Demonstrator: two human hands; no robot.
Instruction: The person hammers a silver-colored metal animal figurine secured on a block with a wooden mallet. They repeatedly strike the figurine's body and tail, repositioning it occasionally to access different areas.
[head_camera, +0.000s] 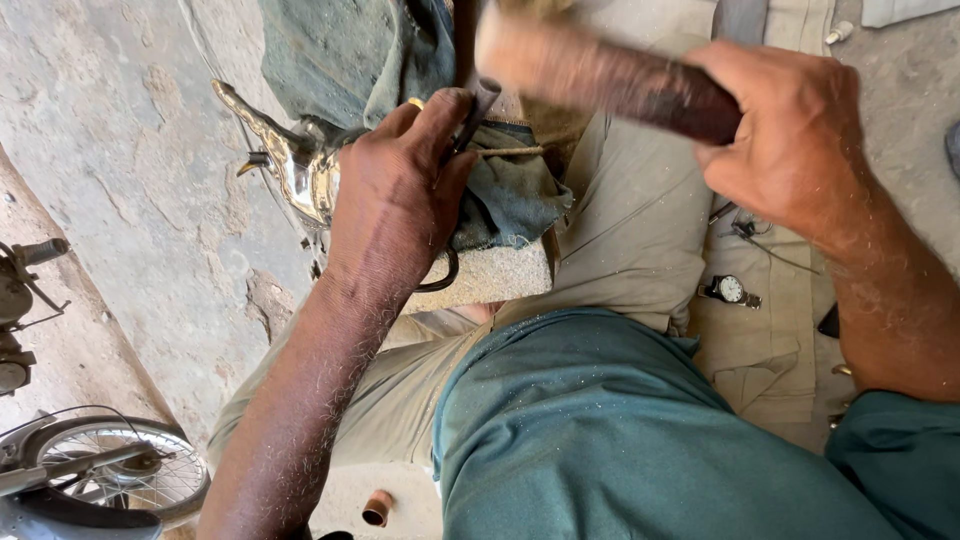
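Two hands busy: left hand (400, 195) at frame center, fingers curled w/ thumb pinching a dark metal tool (472, 118) against the shiny metal piece (300, 170) on blue cloth (510, 195), right hand (785, 135) upper right clenched round a blurred wooden mallet handle (600, 75).

cloth (510, 195) on block (495, 278), wristwatch (729, 290) right

Rough concrete floor (150, 200), small copper-coloured pipe piece (377, 508) lying on it, perhaps a fitting
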